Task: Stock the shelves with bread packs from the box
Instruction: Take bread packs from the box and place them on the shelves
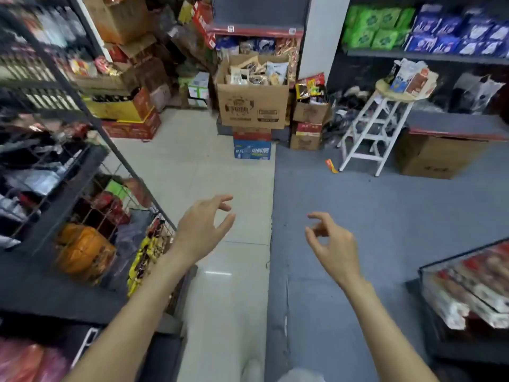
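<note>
Ahead, at twelve o'clock, the open cardboard box (252,106) full of bread packs (259,71) sits on stacked cartons against the shelves (256,30). Both hands hang empty over the floor, well short of it: left hand (199,230) with fingers spread loosely, right hand (334,245) with fingers loosely curled. A white stool (371,130) stands at two o'clock.
</note>
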The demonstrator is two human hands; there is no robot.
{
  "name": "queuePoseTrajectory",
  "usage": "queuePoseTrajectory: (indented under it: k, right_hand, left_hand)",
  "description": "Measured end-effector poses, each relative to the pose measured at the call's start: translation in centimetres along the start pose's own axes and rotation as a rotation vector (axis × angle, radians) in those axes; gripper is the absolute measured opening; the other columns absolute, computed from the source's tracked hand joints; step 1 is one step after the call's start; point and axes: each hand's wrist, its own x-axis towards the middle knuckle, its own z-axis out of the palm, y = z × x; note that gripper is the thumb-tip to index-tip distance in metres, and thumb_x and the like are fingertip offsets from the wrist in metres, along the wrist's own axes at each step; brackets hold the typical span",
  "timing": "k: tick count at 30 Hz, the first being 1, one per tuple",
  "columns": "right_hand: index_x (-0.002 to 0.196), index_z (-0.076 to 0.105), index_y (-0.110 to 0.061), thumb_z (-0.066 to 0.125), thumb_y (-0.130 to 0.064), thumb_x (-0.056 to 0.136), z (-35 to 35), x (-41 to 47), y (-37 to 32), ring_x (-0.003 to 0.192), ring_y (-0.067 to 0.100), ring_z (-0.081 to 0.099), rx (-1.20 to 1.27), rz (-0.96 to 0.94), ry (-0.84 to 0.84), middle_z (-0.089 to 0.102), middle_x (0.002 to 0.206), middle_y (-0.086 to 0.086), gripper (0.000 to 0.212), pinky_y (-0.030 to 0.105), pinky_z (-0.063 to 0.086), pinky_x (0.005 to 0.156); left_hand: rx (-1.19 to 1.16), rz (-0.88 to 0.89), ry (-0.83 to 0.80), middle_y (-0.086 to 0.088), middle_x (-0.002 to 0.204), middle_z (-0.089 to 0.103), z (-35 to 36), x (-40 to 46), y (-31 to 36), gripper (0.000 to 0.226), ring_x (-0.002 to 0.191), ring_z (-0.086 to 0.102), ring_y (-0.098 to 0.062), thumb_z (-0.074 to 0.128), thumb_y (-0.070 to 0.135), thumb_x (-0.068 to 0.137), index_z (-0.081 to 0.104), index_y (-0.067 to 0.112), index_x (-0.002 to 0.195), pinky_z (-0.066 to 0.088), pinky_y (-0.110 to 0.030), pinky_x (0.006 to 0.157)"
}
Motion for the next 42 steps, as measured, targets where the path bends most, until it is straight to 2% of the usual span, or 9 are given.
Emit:
queuePoseTrajectory:
  k: [3,5,9,14,20,24,32,37,42]
  right_hand:
    - [0.106,0.063,-0.019,0.061,-0.021,0.088,1.6,3.3,2.3,0.084,0.015,0.066,-0.153,0.037,-0.108,0.067,0.082,-0.01,0.019,0.035,0.05,0.072]
    - [0.113,0.061,-0.019,0.059,-0.024,0.089,2.6,5.9,3.6,0.096,0.017,0.063,-0.209,0.076,-0.202,0.068,0.096,-0.006,0.024,0.034,0.049,0.078]
    - [0.126,0.054,-0.019,0.055,-0.03,0.092,4.6,11.0,5.8,0.115,0.024,0.051,-0.269,0.07,-0.344,0.061,0.119,0.003,0.036,0.04,0.045,0.09]
    - [0.127,0.054,-0.02,0.054,-0.03,0.093,6.4,19.7,9.0,0.116,0.019,0.05,-0.195,0.094,-0.33,0.06,0.121,0.0,0.035,0.029,0.041,0.085]
    - [0.126,0.055,-0.019,0.055,-0.029,0.093,6.1,33.3,12.2,0.115,0.02,0.052,-0.208,0.059,-0.389,0.06,0.122,0.001,0.034,0.03,0.04,0.086]
    - [0.125,0.056,-0.019,0.056,-0.027,0.092,6.5,41.6,13.1,0.113,0.018,0.053,-0.201,0.079,-0.353,0.061,0.121,-0.001,0.033,0.025,0.037,0.077]
    - [0.123,0.057,-0.019,0.057,-0.025,0.092,11.3,56.7,15.1,0.11,0.018,0.055,-0.182,0.1,-0.393,0.061,0.116,-0.001,0.032,0.03,0.043,0.079]
    - [0.121,0.058,-0.019,0.059,-0.022,0.091,14.5,67.2,16.1,0.109,0.019,0.056,-0.194,0.144,-0.401,0.062,0.114,0.0,0.03,0.034,0.045,0.081]
    - [0.119,0.058,-0.018,0.06,-0.021,0.09,16.3,78.6,16.2,0.107,0.019,0.057,-0.212,0.156,-0.361,0.062,0.113,-0.001,0.029,0.034,0.046,0.083]
  left_hand:
    - [0.014,-0.077,-0.102,0.011,0.114,0.065,1.9,3.0,-2.0,0.038,0.11,0.056,-0.016,0.053,0.035,0.094,0.05,0.025,0.13,0.04,-0.031,0.087]
    - [0.026,-0.172,-0.167,0.011,0.114,0.065,3.3,5.0,-2.9,0.038,0.109,0.057,-0.014,0.05,0.037,0.095,0.05,0.026,0.13,0.041,-0.03,0.084]
    - [-0.007,-0.279,-0.119,0.013,0.109,0.065,6.4,8.6,-4.1,0.036,0.105,0.06,-0.011,0.047,0.041,0.095,0.052,0.027,0.128,0.046,-0.031,0.084]
    - [-0.134,-0.39,-0.04,0.023,0.099,0.058,10.0,15.6,-5.0,0.032,0.105,0.057,-0.007,0.047,0.038,0.096,0.056,0.028,0.125,0.043,-0.028,0.085]
    - [-0.102,-0.389,-0.052,0.023,0.111,0.057,10.1,28.9,-6.2,0.036,0.11,0.052,-0.006,0.044,0.039,0.097,0.05,0.032,0.132,0.04,-0.028,0.089]
    - [-0.137,-0.401,-0.006,0.024,0.112,0.057,10.1,36.6,-6.1,0.036,0.105,0.051,0.002,0.041,0.039,0.098,0.047,0.035,0.133,0.038,-0.025,0.086]
    - [-0.097,-0.469,-0.048,0.022,0.109,0.061,13.3,49.6,-11.6,0.033,0.107,0.056,-0.005,0.046,0.038,0.096,0.053,0.032,0.127,0.044,-0.029,0.087]
    - [-0.089,-0.468,-0.1,0.016,0.112,0.063,13.1,60.1,-16.6,0.033,0.109,0.056,-0.01,0.043,0.037,0.098,0.055,0.03,0.127,0.041,-0.027,0.086]
    - [-0.081,-0.412,-0.067,0.013,0.11,0.065,11.9,72.6,-20.0,0.031,0.104,0.057,-0.013,0.045,0.032,0.098,0.055,0.027,0.127,0.038,-0.024,0.078]
